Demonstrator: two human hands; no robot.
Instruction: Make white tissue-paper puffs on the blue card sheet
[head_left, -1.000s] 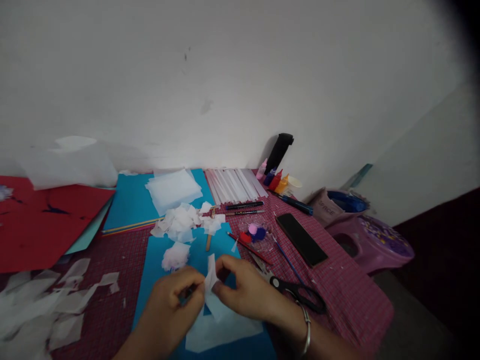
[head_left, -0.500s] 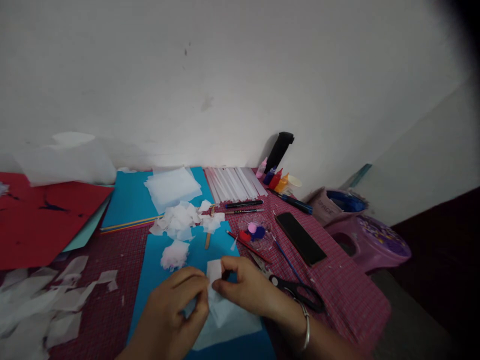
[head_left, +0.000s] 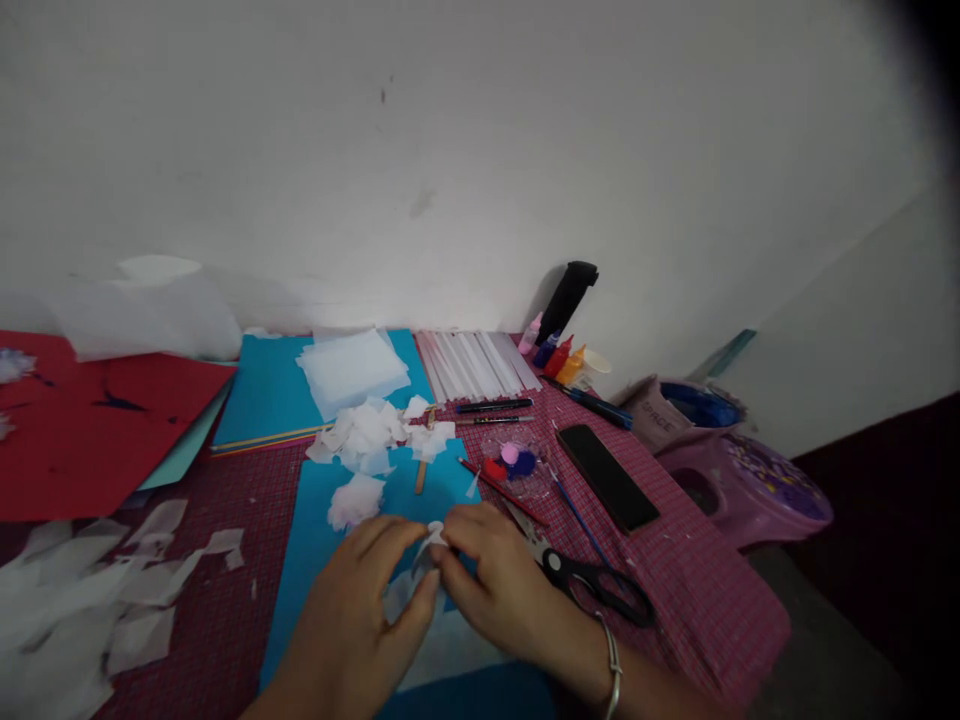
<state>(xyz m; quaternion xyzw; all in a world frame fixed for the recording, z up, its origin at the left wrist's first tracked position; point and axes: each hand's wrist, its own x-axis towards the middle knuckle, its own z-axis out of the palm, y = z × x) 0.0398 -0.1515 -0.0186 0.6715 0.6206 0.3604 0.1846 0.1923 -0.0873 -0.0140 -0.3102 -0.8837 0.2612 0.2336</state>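
Observation:
Between the fingertips of both hands is a strip of thin white paper (head_left: 435, 540), its top end curled over. My left hand (head_left: 367, 600) pinches it from the left, and my right hand (head_left: 491, 575), with a bangle at the wrist, grips it from the right. Under them a white sheet (head_left: 450, 650) lies on blue card (head_left: 315, 560). A ruffled white paper flower (head_left: 355, 501) tinged with pink sits just beyond my left hand. Behind it is a heap of torn white paper pieces (head_left: 367, 435). Black-handled scissors (head_left: 600, 585) lie beside my right wrist.
A phone (head_left: 607, 478), a paint palette (head_left: 514, 465), a brush (head_left: 581, 515) and a red pencil (head_left: 504, 492) lie to the right. Paint bottles (head_left: 559, 355) and paper strips (head_left: 476, 365) are along the wall. Red card (head_left: 97, 430) and loose paper squares (head_left: 97, 610) occupy the left.
The strip stood flat and upright between my fingers; now its top is curled over. Both hands have drawn closer together around it. The view has shifted slightly.

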